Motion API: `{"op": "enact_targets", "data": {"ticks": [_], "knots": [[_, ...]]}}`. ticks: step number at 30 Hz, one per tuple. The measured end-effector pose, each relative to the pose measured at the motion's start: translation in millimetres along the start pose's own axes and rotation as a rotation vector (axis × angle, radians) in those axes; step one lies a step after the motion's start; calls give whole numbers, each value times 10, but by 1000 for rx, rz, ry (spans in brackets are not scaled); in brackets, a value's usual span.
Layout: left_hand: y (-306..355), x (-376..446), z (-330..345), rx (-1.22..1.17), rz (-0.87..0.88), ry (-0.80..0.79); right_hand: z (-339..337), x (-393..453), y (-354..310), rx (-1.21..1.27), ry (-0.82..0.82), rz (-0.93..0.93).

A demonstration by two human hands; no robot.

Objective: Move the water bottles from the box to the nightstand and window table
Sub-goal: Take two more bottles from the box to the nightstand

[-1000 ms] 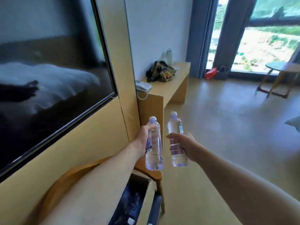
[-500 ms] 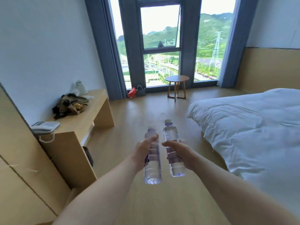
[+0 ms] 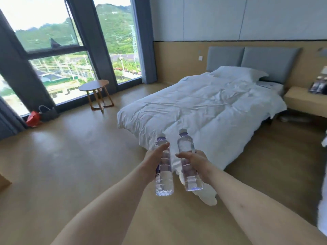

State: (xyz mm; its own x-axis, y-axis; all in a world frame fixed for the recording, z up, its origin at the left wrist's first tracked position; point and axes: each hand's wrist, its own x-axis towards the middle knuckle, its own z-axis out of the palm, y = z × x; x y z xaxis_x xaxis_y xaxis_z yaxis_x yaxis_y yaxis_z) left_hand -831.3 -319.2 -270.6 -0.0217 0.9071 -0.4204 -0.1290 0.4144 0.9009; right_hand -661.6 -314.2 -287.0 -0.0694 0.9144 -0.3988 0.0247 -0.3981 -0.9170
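Note:
My left hand (image 3: 153, 160) grips a clear water bottle (image 3: 164, 181) around its middle, held upright in front of me. My right hand (image 3: 193, 160) grips a second clear water bottle (image 3: 190, 177) the same way, just right of the first. Both have pale caps and purple labels. The round wooden window table (image 3: 93, 86) stands far off at the window on the left. The wooden nightstand (image 3: 300, 99) sits beside the bed at the far right, with dark items on top. The box is out of view.
A bed (image 3: 203, 106) with a rumpled white duvet fills the middle right, its corner hanging to the floor behind the bottles. A red bag (image 3: 33, 117) and a dark basket (image 3: 48, 113) lie by the window. Open wooden floor stretches on the left.
The view has swung right from the TV wall and desk to the bed and nightstand. Both hands keep holding their bottles upright in front of me.

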Motion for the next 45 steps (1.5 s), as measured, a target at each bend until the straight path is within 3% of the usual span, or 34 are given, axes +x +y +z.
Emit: {"op": "enact_targets", "data": {"ticks": [11,21,29,39,45], "knots": [[337,2009,1981,202,-62,-445,-1748,1129,-248,99,503,55],[688,2900,3588,379,-116,-781,-2911,1545,-520,208,802,118],[546,3391,4927,497,-123,-865,-4122,1887,-490,248,895,134],[762,4095,6790,522,-126,-743,-6122,2426,-834,245,866,149],[772,4494,7534,540,-187,-735,-6906,2828,-975,251,828,159]]}}
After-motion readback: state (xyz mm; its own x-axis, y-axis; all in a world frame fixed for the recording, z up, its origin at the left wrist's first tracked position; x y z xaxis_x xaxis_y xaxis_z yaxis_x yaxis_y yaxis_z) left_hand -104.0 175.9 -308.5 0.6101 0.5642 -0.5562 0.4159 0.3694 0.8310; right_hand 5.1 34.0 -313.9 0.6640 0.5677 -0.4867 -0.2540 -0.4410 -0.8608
